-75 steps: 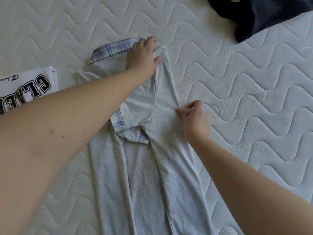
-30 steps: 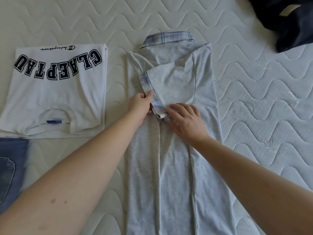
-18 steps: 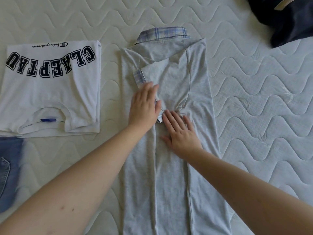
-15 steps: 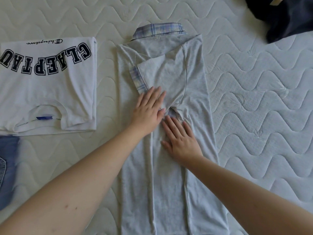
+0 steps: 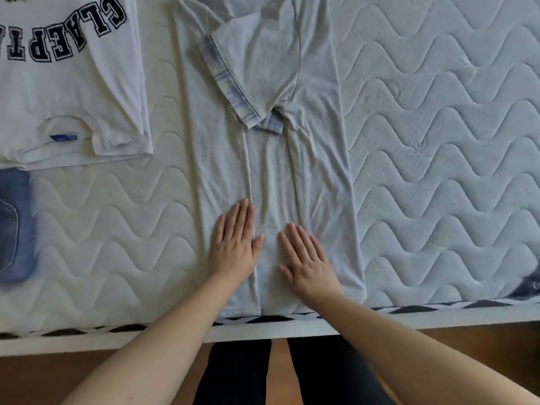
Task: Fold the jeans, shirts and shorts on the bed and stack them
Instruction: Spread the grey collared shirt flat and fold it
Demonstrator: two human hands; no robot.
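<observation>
On the bed point(image 5: 438, 141), going from the left edge, a strip of blue jeans point(image 5: 13, 223) lies flat and looks already folded, though most of it is out of view; just above it the white shirt point(image 5: 70, 83) with dark block letters is folded into a neat rectangle, so that one counts as done. In the middle lies the grey shirt point(image 5: 271, 159), both long sides turned in to make a narrow strip that runs from the top of the view down to the near edge of the mattress, with a plaid-trimmed sleeve point(image 5: 230, 83) laid across its upper part. It has yet to be folded crosswise and put on the pile, and by my reading that is the step in hand. The left hand point(image 5: 235, 244) and the right hand point(image 5: 306, 258) both lie flat on the strip's lower part, fingers straight and together, holding nothing, pressing the cloth smooth. At the far right edge a scrap of dark cloth point(image 5: 526, 287) is too cut off to name. Half a second ago the hands were up by the sleeve end; they have since slid down toward the hem, and the view has tipped down, losing the collar and the dark garment at top right.
</observation>
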